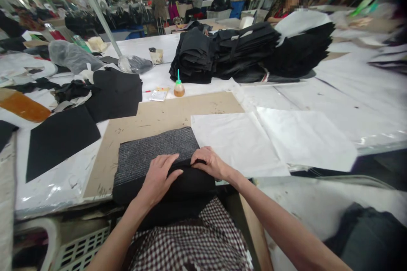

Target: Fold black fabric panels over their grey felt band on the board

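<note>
A dark grey ribbed fabric piece point(152, 152) lies on the brown cardboard at the table's near edge. Black cloth point(190, 184) covers its near side and hangs over the edge toward the checked garment. My left hand point(160, 176) rests on the black cloth, thumb and fingers apart, with the cloth's raised fold beside the thumb. With thumb and fingers together, my right hand point(210, 161) pinches that fold at its right end.
Brown cardboard point(171, 108) and white sheets point(232, 139) lie ahead. Black pieces point(62, 139) are at left. A small oil bottle point(179, 89) stands before stacked black fabric point(244, 48). A green basket point(82, 247) is below left; people are in the background.
</note>
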Demonstrator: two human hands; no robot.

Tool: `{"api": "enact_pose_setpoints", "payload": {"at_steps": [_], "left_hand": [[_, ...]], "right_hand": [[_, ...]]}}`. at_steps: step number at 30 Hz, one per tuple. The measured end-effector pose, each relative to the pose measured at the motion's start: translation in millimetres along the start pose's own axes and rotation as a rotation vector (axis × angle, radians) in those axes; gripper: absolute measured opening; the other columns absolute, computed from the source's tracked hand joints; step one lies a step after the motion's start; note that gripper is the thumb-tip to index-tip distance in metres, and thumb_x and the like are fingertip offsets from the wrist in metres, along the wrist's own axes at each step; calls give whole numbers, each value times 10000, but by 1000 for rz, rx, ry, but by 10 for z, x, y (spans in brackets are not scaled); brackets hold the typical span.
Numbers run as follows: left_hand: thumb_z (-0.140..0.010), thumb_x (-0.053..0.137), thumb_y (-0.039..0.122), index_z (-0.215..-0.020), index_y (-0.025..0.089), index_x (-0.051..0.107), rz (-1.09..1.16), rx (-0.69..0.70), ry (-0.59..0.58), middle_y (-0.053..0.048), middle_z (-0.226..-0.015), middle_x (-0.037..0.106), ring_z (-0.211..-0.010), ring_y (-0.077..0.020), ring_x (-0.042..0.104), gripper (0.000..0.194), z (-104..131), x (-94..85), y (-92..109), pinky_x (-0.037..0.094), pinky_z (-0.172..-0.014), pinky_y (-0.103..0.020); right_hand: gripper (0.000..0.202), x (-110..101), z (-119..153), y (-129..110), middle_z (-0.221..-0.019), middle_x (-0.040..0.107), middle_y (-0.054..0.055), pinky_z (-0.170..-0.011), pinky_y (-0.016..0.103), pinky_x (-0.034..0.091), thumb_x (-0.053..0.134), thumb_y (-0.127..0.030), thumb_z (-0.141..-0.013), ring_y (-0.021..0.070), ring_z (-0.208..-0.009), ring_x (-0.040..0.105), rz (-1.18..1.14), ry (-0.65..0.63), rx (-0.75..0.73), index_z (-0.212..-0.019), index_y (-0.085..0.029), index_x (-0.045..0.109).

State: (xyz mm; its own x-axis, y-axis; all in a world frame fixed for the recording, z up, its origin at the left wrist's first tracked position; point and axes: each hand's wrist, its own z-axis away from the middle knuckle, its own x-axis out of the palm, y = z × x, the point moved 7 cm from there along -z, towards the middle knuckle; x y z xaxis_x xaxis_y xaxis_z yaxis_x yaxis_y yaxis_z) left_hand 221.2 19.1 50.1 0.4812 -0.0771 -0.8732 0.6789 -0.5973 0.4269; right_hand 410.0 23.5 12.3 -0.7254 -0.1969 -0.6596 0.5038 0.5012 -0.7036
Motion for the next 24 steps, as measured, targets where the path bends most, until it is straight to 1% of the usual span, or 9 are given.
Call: {"api": "enact_pose_setpoints", "payload": {"at_steps": [2,3,5,8,10,14,17,20,24], "left_hand": [[-975,551,337,-1251,245,581,-17,41,-31,-60,-1126,663,-1073,-227,575,293,-118,243,62,445,-965,-414],[-980,541,311,-1196,242,611,-29,49,-25,-53,-1071,675,-1032,-222,583,237,-141,313,57,435,-953,-414],[-987,528,282,-1140,242,638,-50,52,4,-42,-1024,682,-997,-214,589,193,-145,371,19,409,-958,-416],[-978,553,296,-1186,246,628,-53,46,39,-41,-1066,680,-1018,-209,588,227,-130,368,-23,381,-980,-418],[-976,561,299,-1191,250,633,-53,44,51,-40,-1071,674,-1017,-205,585,232,-132,371,-30,376,-978,-415],[-985,542,253,-1115,266,675,-47,41,89,-30,-1013,660,-963,-185,578,186,-149,395,-33,375,-955,-404],[-985,540,230,-1165,264,656,-45,53,78,-29,-1000,657,-950,-180,571,217,-157,417,-31,370,-948,-400],[-983,536,199,-1209,268,641,-98,100,55,-30,-974,650,-928,-178,560,259,-158,420,1,358,-942,-405],[-974,535,163,-1157,277,676,-183,173,33,-34,-959,629,-910,-178,544,258,-150,416,68,340,-944,-421]], "right_hand": [[74,-43,2,12,-940,670,1,-976,408,391,601,-282,-958,169,-946,602,4,-2,-2,-949,-241,663],[74,-68,5,23,-949,667,3,-973,405,402,609,-289,-954,172,-956,600,13,-2,-2,-965,-241,664],[128,-122,13,54,-992,662,18,-966,397,429,632,-311,-939,184,-996,593,32,-5,-5,-1042,-240,660],[274,-202,26,127,-1060,650,41,-954,375,472,656,-342,-921,193,-1051,583,17,-7,-10,-1175,-241,636],[272,-234,33,184,-1062,651,46,-945,358,492,623,-343,-943,183,-1041,591,-15,-4,-15,-1195,-243,644],[214,-228,33,283,-1034,660,47,-905,321,512,533,-292,-994,152,-980,612,-62,19,-35,-1102,-231,708],[212,-195,19,320,-1019,662,46,-888,310,517,543,-274,-988,146,-967,613,-60,21,-54,-1094,-234,722],[227,-189,6,314,-1017,664,53,-874,305,519,549,-271,-985,149,-966,610,-25,12,-79,-1133,-233,717],[230,-226,17,238,-988,660,58,-846,286,507,517,-257,-998,145,-938,602,40,12,-144,-1049,-214,737]]}}
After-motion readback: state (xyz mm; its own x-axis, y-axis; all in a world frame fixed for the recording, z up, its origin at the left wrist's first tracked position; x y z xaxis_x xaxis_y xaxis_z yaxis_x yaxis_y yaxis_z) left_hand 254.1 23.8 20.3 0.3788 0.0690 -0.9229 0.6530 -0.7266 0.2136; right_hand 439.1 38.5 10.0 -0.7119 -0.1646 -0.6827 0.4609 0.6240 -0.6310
